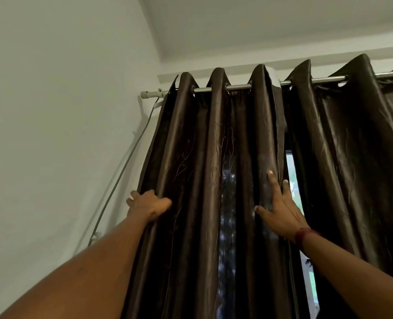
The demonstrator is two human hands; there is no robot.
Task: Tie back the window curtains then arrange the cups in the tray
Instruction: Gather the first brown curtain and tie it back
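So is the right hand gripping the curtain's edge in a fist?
No, the right hand lies flat, fingers spread, on the left curtain panel.

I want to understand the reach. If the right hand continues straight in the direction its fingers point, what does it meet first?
The right hand lies flat on the left curtain panel, fingers pointing up along its inner edge. Going on, it would probably just slide up that fold toward the curtain rod. Depth is unclear.

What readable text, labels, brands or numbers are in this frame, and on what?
None. No text shows on the left curtain panel, the right curtain panel, the curtain rod, the walls or the ceiling.
The thin lines on the left curtain panel are a stitched pattern, not lettering.
The red band at the right hand wrist carries no visible marking.
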